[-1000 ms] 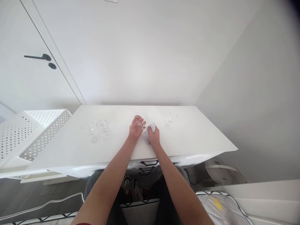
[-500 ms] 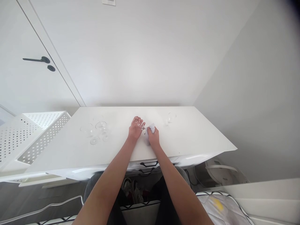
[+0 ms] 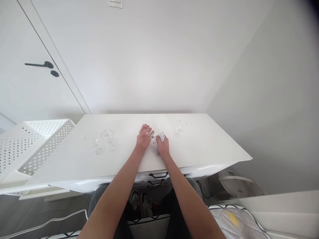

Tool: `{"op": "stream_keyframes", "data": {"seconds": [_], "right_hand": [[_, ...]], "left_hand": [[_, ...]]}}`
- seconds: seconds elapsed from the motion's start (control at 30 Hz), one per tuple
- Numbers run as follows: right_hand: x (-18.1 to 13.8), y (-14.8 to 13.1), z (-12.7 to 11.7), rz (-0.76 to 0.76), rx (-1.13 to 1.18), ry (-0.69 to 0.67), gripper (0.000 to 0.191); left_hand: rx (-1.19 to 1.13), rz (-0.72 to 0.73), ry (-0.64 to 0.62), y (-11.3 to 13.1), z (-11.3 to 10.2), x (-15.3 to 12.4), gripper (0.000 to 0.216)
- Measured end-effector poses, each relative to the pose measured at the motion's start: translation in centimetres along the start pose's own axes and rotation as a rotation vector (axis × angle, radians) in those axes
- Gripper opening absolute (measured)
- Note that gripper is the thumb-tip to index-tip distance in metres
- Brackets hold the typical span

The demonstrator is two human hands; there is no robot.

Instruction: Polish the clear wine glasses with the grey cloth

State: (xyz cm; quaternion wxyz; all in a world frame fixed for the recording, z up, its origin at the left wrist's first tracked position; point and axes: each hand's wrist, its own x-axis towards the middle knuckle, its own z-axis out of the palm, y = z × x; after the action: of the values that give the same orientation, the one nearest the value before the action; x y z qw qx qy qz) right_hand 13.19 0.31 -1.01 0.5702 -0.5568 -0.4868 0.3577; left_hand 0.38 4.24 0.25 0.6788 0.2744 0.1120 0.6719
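My left hand (image 3: pixel 144 137) is wrapped round the bowl of a clear stemmed glass (image 3: pixel 149 133), which lies sideways with its stem pointing right. In my right hand (image 3: pixel 163 145) is a bunched pale grey cloth (image 3: pixel 160 136), closed around the stem and foot end of that glass; the foot itself is hidden. Both hands are just above the middle of the white cabinet top (image 3: pixel 139 163). Several more clear stemmed glasses (image 3: pixel 107 134) stand grouped to the left. To the right, apart from the others, is one clear glass (image 3: pixel 181 126).
A white perforated rack (image 3: pixel 47 146) adjoins the cabinet's left side. Black drawer handles (image 3: pixel 159 175) are on the cabinet front, near my legs. Behind the cabinet rises a white wall (image 3: pixel 149 59); a door with a black handle (image 3: pixel 41 64) is at the left.
Both hands keep nearly the same place, with the cloth still around the stem end of the glass. The view has shifted very slightly.
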Motion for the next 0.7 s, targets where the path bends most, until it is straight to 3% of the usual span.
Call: {"op": "stream_keyframes", "data": {"seconds": [0.27,0.47,0.7], "right_hand": [[0.04,-0.10,-0.03,-0.001,0.053,-0.024,0.024],[0.23,0.04,-0.07,0.126,0.226,-0.075,0.024],[-0.50,-0.39,-0.07,-0.096,0.110,-0.071,0.021]], "left_hand": [[0.012,0.014,0.008,0.26,0.40,-0.23,0.026],[0.037,0.056,-0.050,0.27,0.27,-0.14,0.032],[0.057,0.097,-0.068,0.69,-0.37,0.30,0.038]]}}
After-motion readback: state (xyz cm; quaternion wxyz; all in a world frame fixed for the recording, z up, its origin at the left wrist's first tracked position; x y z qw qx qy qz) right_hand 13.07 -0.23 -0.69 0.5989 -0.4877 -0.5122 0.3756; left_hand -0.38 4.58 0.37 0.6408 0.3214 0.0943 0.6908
